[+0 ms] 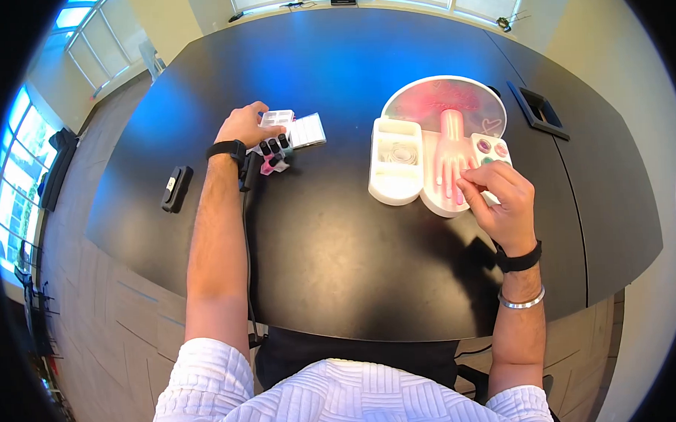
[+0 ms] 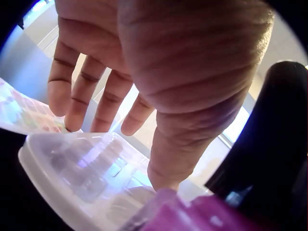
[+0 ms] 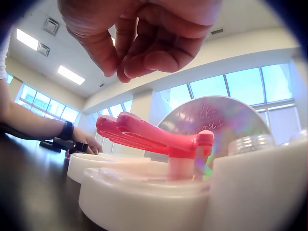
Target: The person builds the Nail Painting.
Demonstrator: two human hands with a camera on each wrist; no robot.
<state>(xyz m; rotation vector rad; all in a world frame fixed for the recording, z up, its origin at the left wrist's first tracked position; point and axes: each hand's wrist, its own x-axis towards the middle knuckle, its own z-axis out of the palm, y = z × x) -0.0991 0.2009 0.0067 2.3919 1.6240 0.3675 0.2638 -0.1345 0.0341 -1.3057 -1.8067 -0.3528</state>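
My left hand (image 1: 242, 129) reaches over a small clear-and-white compartment box (image 1: 277, 117), fingers extended and thumb at its near side. In the left wrist view, the fingertips come right at the edge of the clear box (image 2: 82, 168). Small nail polish bottles (image 1: 274, 145) with black caps stand just in front. My right hand (image 1: 507, 203) has thumb and index fingertips brought together, with no object visible between them. It hovers close over the fingers of a pink model hand (image 1: 453, 149) with pale nails. In the right wrist view, the model hand (image 3: 154, 137) lies below my curled fingers.
The model hand stands on a white base with a round backdrop (image 1: 423, 102). Left of it is a white tray (image 1: 397, 192) holding a coil; to the right are small coloured pots (image 1: 485, 145). A white sheet (image 1: 308, 130), a black case (image 1: 177, 189) and a black frame (image 1: 539, 111) lie on the table.
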